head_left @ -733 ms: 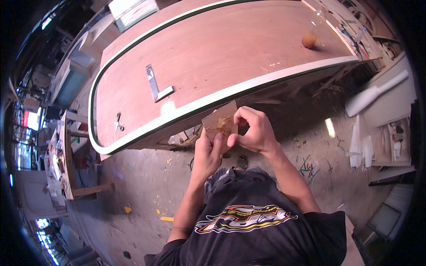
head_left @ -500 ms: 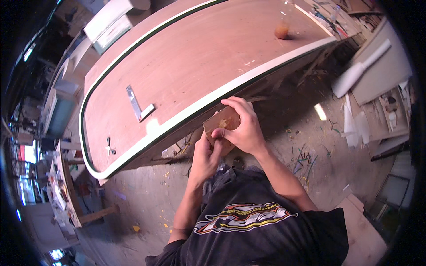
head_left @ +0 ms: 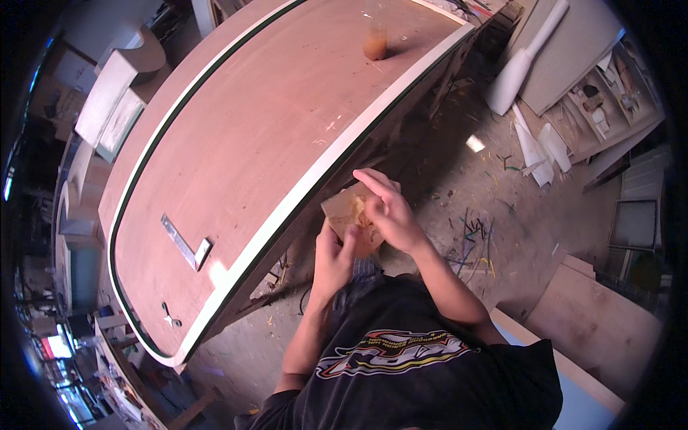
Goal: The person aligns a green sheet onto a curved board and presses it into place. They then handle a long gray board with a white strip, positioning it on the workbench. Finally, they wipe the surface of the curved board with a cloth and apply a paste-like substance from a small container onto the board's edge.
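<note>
A small flat brown board (head_left: 340,209) with an amber, glue-like smear lies across my left hand (head_left: 334,261). My left thumb presses on its face and the fingers pass beneath it. Over the board's right side is my right hand (head_left: 398,223). Its upper fingers are stretched out past the board's far edge, while the blurred thumb is above the smear. I cannot tell whether the right hand touches the board. Both hands are just off the near edge of a large reddish wooden panel (head_left: 236,143), which has a white and dark green strip (head_left: 287,206) around its rim.
On the panel lie a try square (head_left: 185,245) and scissors (head_left: 170,315), with a clear container of amber liquid (head_left: 375,47) at the far end. Offcuts (head_left: 473,229) litter the floor. White rolled sheets (head_left: 512,75) and an open wooden box (head_left: 598,115) are at the right.
My view has turned, so the panel appears swung further left. The right hand has loosened from the board and its fingers have spread, showing more of the smear. The left hand still holds the board.
</note>
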Motion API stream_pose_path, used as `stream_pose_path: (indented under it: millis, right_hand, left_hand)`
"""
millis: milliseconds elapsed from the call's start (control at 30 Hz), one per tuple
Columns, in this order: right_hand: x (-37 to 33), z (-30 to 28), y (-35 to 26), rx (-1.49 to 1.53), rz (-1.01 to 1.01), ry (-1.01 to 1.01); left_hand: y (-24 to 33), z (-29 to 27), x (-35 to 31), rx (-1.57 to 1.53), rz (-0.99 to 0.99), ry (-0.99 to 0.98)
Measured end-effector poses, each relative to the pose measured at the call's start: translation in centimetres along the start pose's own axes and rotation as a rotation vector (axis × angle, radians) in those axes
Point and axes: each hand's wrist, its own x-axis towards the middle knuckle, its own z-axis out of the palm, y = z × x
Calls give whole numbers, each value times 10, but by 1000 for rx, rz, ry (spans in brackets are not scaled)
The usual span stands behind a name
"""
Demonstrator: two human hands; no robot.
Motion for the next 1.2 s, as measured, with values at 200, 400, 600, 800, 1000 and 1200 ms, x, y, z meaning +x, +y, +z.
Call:
stream_pose_path:
  millis: [200,400,600,800,1000,1200]
  right_hand:
    - [44,-30,18,-272,168,202]
    - [111,-65,29,65,321,238]
    - [165,-101,63,19,262,380]
    - [176,-163,66,427,359,405]
    - [196,-225,73,72,372,477]
    - [205,-314,92,316,317,605]
  left_hand:
    - [-5,36,67,1,15,-79]
    - [10,64,147,177,4,-211]
    - [10,95,209,187,-18,-244]
    - [7,147,251,19,-11,-261]
    - [15,210,279,153,88,-414]
    - [14,300,302,244,150,-415]
